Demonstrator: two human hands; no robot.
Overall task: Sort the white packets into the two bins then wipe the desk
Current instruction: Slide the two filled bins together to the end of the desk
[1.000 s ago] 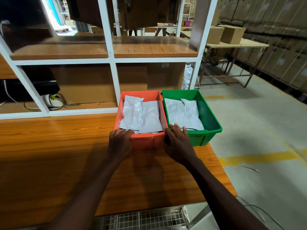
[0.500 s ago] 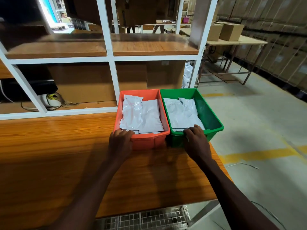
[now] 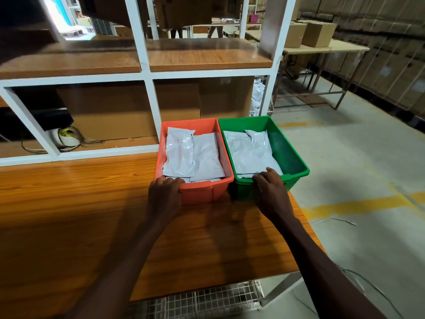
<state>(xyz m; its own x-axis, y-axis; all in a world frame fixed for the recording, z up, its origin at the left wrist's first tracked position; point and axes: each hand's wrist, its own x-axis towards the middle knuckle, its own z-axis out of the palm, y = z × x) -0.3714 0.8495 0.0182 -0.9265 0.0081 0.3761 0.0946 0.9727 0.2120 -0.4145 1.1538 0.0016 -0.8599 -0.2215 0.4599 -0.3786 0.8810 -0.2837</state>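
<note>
While both bins sit side by side, my left hand (image 3: 164, 194) grips the orange bin (image 3: 208, 192) near rim, my right hand (image 3: 271, 192) the green bin (image 3: 296, 173) near rim, fingers curled over each.

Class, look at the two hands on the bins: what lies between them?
In the head view, between the left hand and right hand lie the orange bin's near wall and the green bin's near corner.

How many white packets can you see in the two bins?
4: two in the orange bin, at and, two in the green bin, at and. More may lie underneath.
</note>
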